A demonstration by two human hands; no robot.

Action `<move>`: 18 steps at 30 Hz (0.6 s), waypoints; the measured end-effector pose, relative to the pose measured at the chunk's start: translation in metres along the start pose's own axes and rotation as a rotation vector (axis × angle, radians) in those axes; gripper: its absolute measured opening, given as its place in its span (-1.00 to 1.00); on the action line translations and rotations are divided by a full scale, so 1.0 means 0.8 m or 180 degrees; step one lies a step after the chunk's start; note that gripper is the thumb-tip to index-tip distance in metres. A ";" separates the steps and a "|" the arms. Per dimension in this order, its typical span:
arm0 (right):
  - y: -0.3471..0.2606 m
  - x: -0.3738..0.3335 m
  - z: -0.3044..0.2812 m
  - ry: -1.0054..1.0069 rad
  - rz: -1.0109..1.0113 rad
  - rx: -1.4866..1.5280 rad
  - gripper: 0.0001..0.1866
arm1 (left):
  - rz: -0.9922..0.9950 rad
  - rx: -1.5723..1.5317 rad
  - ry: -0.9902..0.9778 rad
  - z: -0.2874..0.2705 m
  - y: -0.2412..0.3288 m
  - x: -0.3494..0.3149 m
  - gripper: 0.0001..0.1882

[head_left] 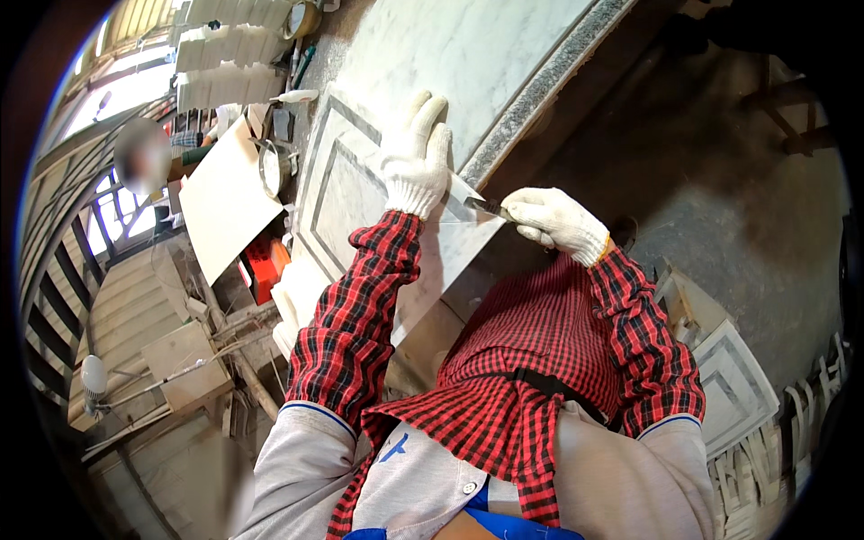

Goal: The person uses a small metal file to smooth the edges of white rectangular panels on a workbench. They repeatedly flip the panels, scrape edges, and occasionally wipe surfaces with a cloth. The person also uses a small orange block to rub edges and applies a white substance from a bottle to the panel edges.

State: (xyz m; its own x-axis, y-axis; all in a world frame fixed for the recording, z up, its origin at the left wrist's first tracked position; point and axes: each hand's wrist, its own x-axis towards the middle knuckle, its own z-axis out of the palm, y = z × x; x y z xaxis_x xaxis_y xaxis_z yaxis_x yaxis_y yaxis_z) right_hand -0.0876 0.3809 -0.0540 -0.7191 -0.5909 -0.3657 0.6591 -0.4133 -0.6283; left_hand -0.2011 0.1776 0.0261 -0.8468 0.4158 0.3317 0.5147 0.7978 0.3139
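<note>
A white marble tile with grey inlaid bands lies before me, one corner pointing right. My left hand, in a white knit glove, rests flat on it with the fingers stretched out. At the tile's right corner my right hand, gloved too, closes round a small scraper with a flat metal blade. That blade touches or hovers just over the tile's edge; I cannot tell which. The gloved fingers hide most of its handle. Beyond the tile lies a larger pale marble slab with a rough grey edge.
White stacked pieces stand at the far left. Nearer are a squeeze bottle, a cream board and a red box. Another person is at the left. A banded tile leans at the lower right.
</note>
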 end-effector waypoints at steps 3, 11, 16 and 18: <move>0.003 -0.003 -0.003 -0.0112 0.0077 0.0101 -0.67 | -0.0021 0.0017 -0.0058 -0.002 0.002 0.002 -0.61; 0.015 -0.001 -0.012 0.0030 0.0120 0.0499 -0.68 | -0.0067 0.0059 -0.0073 0.001 -0.003 0.002 -0.62; 0.003 0.026 0.005 -0.0313 -0.0096 0.0372 -0.67 | 0.0011 0.0076 -0.0078 0.001 -0.004 0.004 -0.62; -0.005 0.021 0.005 -0.0307 -0.0057 0.0249 -0.68 | -0.0009 0.0044 -0.0063 0.001 -0.004 0.003 -0.62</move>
State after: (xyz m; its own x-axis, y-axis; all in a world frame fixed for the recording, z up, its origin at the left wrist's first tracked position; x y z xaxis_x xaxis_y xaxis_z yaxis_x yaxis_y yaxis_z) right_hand -0.1014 0.3695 -0.0550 -0.7089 -0.6453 -0.2847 0.6642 -0.4750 -0.5772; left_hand -0.2053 0.1763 0.0250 -0.8508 0.4220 0.3131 0.5106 0.8049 0.3025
